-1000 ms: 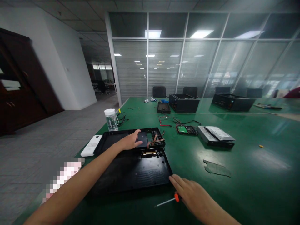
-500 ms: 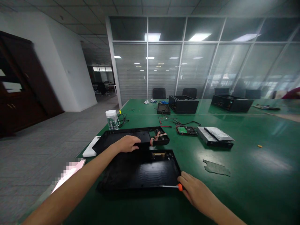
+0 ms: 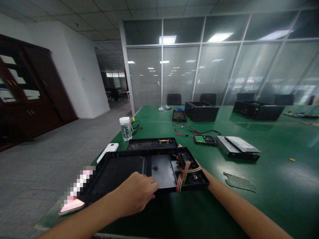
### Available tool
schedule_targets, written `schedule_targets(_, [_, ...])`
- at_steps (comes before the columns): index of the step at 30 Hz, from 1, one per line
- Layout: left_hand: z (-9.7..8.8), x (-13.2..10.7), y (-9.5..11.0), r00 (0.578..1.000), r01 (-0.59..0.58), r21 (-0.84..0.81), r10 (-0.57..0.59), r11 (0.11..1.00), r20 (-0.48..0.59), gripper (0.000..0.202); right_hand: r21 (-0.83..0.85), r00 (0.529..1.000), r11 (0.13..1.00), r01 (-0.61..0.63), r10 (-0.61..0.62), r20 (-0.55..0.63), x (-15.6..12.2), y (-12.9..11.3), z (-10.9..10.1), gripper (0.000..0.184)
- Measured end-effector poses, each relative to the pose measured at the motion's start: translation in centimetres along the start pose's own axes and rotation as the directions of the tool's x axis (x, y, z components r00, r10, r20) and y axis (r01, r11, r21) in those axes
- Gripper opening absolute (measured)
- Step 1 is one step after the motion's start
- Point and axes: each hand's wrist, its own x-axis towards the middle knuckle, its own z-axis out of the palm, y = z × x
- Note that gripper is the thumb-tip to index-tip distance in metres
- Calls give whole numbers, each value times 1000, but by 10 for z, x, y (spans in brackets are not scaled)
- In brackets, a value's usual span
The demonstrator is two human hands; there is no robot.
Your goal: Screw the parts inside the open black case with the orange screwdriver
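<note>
At the lower centre of the frame, the black tray point(image 3: 122, 169) was now presented in front of the black panel point(image 3: 149, 143); half a second earlier, this order had been reversed. The tray had been drawn nearer, and its near edge appeared to be raised off the green table point(image 3: 286, 192). The striped ribbon cable point(image 3: 181, 181) was looped over the tray's right end. The panel, identified by its gold-coloured strip point(image 3: 163, 141), was positioned beyond the tray's far rim.

The near rim was gripped by the left hand point(image 3: 142, 191), with its fingers curled inward. The right hand point(image 3: 180, 146) was largely hidden behind the tray's right end; whether anything was held by it could not be told. The orange-handled screwdriver, earlier seen at that hand, could not be clearly made out.

By judgement, the two housing parts were being rearranged by hand, and no fastening was being worked.
</note>
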Motion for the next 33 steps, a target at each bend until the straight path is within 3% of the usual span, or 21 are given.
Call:
schedule_targets(4, [24, -7, 8, 997, -4, 21, 3, 1000, 73, 6, -248, 985, 960, -126, 91, -148, 5, 42, 3, 31])
schedule_targets(8, [48, -5, 13, 992, -30, 41, 25, 999, 120, 7, -607, 928, 702, -372, 288, -236, -7, 94, -3, 30])
schedule_targets(10, [56, -2, 12, 990, -24, 39, 18, 999, 138, 8, -652, 904, 630, -422, 349, -248, -14, 113, -9, 25])
schedule_targets(12, [59, 2, 10, 989, 10, 25, -13, 1000, 151, 10, -635, 899, 641, -432, 363, -246, -19, 123, -14, 20])
schedule_targets(15, [56, 12, -4, 982, 70, -20, -65, 997, 179, 18, -538, 898, 720, -439, 365, -246, -18, 121, -17, 23])
schedule_targets(18, [49, 32, -29, 980, 58, -79, -42, 995, 194, 37, -428, 897, 789, -441, 368, -247, -11, 106, -15, 31])
schedule_targets(22, [57, 73, -71, 998, 33, 63, -29, 997, -56, 18, -358, 896, 823, -441, 378, -234, -7, 91, -11, 30])
schedule_targets(25, [76, 100, -95, 988, -97, 246, 123, 964, -92, 12, -336, 905, 843, -420, 360, -227, -9, 89, -9, 28])
schedule_targets(28, [92, 111, -110, 953, -234, 340, 285, 911, -107, 13, -324, 914, 859, -397, 339, -221, -13, 88, -8, 28])
schedule_targets(33, [95, 111, -116, 932, -261, 365, 332, 894, -146, 5, -293, 930, 888, -355, 302, -209, -11, 82, -8, 29])
